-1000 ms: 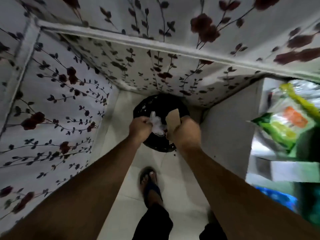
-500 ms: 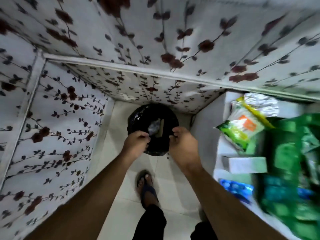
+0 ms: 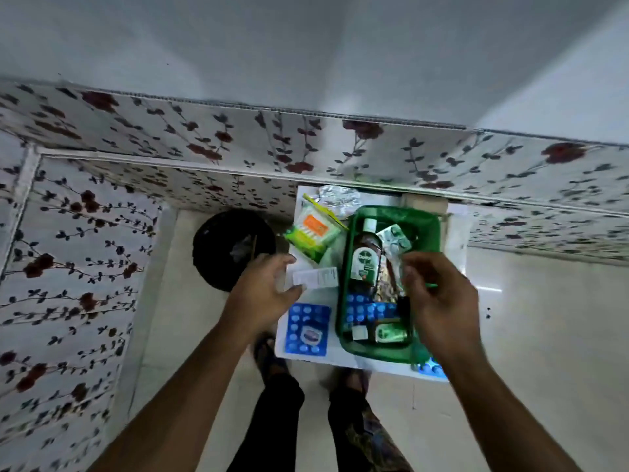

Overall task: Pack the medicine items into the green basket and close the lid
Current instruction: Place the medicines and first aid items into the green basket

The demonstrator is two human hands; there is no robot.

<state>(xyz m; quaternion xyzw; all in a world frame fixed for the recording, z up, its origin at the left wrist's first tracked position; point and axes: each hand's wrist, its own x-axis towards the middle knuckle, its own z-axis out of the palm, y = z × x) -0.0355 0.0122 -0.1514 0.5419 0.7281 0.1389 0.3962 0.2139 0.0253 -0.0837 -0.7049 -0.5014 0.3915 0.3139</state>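
The green basket [image 3: 429,226] stands on a small white table [image 3: 340,357]. Inside it lie a brown antiseptic bottle [image 3: 365,258], blue blister strips [image 3: 371,310], a silver-green strip [image 3: 394,238] and a small green bottle [image 3: 388,332]. Left of the basket on the table are a white medicine box [image 3: 318,277], a blue blister pack [image 3: 307,329], a green-and-orange packet [image 3: 311,231] and a silver foil strip [image 3: 337,195]. My left hand [image 3: 263,291] hovers open by the white box. My right hand [image 3: 439,301] hovers over the basket's right side, fingers apart, holding nothing.
A black-lined bin [image 3: 233,248] sits on the floor left of the table. Floral-covered surfaces [image 3: 68,267] enclose the left and back. My feet [image 3: 269,356] stand on the pale tiled floor below the table. Another blue pack [image 3: 430,366] peeks out under my right wrist.
My view swung right from the bin to the table. Both hands left the bin, where scraps were dropped, and now hover empty over the table and basket.
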